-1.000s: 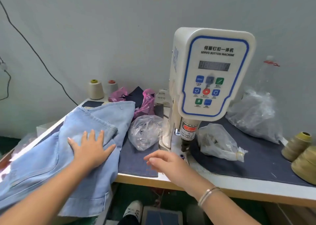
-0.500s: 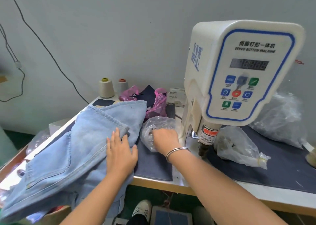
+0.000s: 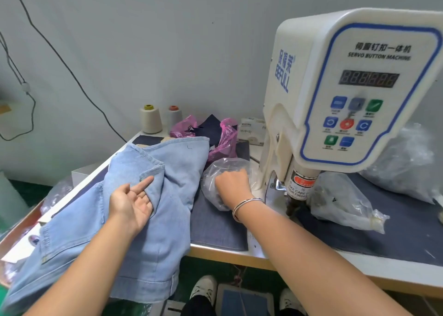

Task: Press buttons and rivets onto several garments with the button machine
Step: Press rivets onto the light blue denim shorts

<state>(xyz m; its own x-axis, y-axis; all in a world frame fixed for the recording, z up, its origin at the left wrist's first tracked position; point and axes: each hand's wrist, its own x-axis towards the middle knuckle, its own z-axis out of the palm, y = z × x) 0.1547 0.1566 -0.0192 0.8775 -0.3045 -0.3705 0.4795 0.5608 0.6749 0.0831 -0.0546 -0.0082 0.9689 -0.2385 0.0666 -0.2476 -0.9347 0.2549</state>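
Note:
A light blue denim garment [image 3: 148, 231] lies over the table's left end and hangs off the front edge. My left hand [image 3: 131, 203] is palm up at a folded hem of it; the index finger lies straight on top and the other fingers are tucked under the fold, holding it. My right hand [image 3: 232, 183] reaches into a clear plastic bag of small metal parts [image 3: 223, 167], and its fingertips are hidden inside. The white servo button machine [image 3: 347, 87] stands to the right, with its press head [image 3: 296, 203] just right of my right wrist.
A second clear bag [image 3: 342, 200] lies right of the press head, and a larger one [image 3: 407, 167] sits behind it. Two thread cones [image 3: 150, 119] and a pink bag [image 3: 225, 135] stand at the back. A dark cloth mat [image 3: 215, 224] covers the table. A foot pedal [image 3: 244, 301] lies below.
My left hand has turned from flat on the denim to palm up, with fingers under the folded hem. My right hand has moved left from the machine into the clear bag.

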